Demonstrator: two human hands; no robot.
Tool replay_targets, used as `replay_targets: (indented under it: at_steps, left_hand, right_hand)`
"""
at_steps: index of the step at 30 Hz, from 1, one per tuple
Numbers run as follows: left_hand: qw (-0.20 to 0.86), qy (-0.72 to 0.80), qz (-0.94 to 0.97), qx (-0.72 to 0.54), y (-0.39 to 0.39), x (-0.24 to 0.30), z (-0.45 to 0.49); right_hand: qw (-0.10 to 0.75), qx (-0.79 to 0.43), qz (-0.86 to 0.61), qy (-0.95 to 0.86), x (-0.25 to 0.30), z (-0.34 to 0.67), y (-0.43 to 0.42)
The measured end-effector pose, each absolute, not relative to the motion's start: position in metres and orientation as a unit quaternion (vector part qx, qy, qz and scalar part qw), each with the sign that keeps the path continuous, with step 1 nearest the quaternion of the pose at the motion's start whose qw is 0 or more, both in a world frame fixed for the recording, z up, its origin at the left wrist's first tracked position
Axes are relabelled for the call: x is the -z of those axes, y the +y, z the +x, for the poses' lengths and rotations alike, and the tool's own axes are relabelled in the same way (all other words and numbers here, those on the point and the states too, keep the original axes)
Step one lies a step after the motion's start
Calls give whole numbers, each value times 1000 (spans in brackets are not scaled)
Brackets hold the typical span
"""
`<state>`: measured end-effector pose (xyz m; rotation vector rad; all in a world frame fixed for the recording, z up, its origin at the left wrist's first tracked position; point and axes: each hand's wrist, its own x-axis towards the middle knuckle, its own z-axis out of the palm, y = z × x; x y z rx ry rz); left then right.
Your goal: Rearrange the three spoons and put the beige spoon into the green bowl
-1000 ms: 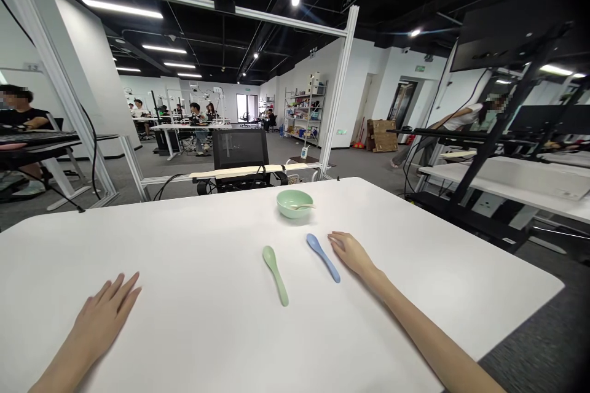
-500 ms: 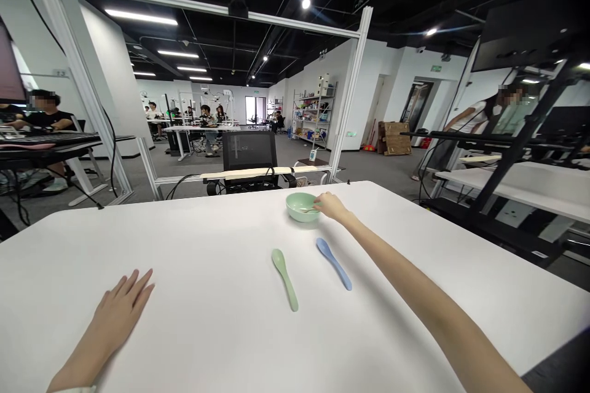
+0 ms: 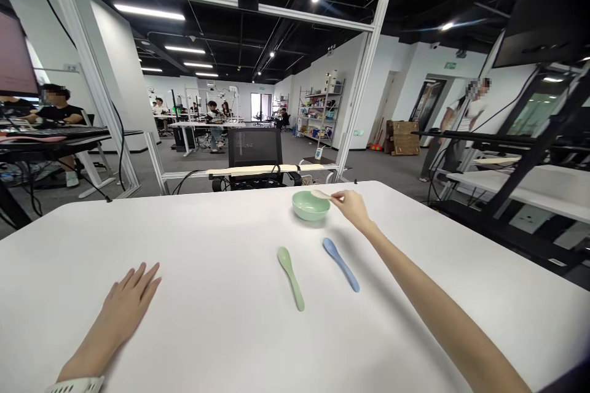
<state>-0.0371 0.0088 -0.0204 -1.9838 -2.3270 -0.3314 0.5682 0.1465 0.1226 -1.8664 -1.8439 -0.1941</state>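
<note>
Close grip of the right hand [image 3: 353,207] on a cream spoon [image 3: 321,194], thumb and fingertips pinched together at the handle end, spoon raised just beside the far right rim of a pale green bowl [image 3: 310,206] (any contact with the rim impossible to tell from this angle). Bowl set toward the far edge of a white counter [image 3: 184,239], upright and apart from both hands. Nearer on the counter, a green spoon [image 3: 291,277] and a blue spoon [image 3: 341,264], lying slanted, side by side, not touching each other or either hand. Left hand [image 3: 124,301] flat on the counter well to the left, fingers spread and holding nothing, a white wristband [image 3: 74,386] at the wrist.

Step in hand, by all appearances: handling the cream spoon at the bowl, with the other two spoons down. Next move calling for a steady pinch and a clean path past the rim. Seated person [image 3: 56,104] and standing person [image 3: 465,116] well off in the background.
</note>
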Motion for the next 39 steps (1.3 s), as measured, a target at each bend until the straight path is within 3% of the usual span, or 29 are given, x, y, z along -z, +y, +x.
replay_targets:
  at_steps: [4, 12, 18, 21, 26, 29, 32, 39]
  left_hand:
    - [33, -755, -642, 128, 10, 23, -39]
    - [16, -756, -634, 161, 10, 28, -42]
    - [11, -706, -661, 253, 0, -12, -9]
    - [-128, -669, -653, 332, -11, -48, 63]
    - [-483, -557, -602, 307, -29, -82, 202]
    - [-567, -505, -559, 332, -34, -90, 240]
    - [-580, -498, -549, 337, -30, -95, 241]
    - [-439, -581, -619, 294, -4, -88, 218]
  right_hand:
    - [354, 76, -702, -613, -96, 619, 105]
    - [396, -43, -761, -512, -48, 666, 36]
    - [484, -86, -684, -538, -67, 601, 5]
    - [518, -125, -621, -575, -76, 535, -15]
    - [492, -182, -537, -660, -75, 432, -40]
    - [458, -196, -528, -688, -68, 399, -47]
    - [426, -198, -528, -707, -63, 392, -49]
    - [297, -80, -593, -744, -45, 407, -34]
